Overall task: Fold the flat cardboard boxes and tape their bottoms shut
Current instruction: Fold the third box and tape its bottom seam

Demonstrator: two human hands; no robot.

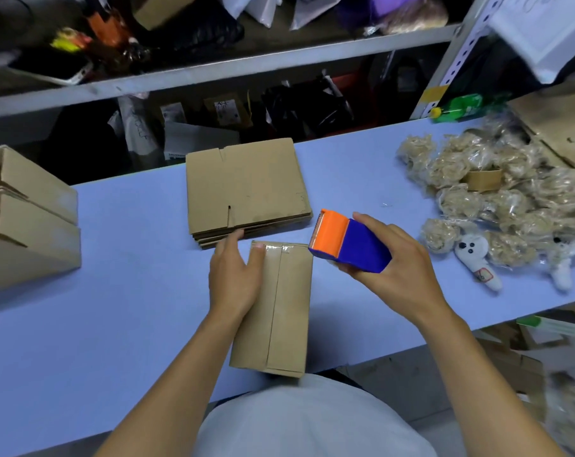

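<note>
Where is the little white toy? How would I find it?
Look along the blue table to its right side, where a heap of bagged beige fluff lies. At the heap's near edge lies the small white plush toy. It alone is white with black dot eyes.

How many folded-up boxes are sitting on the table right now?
3. One box lies under the left hand at the near edge; two finished boxes, upper and lower, sit stacked at far left. More may be out of view.
</note>
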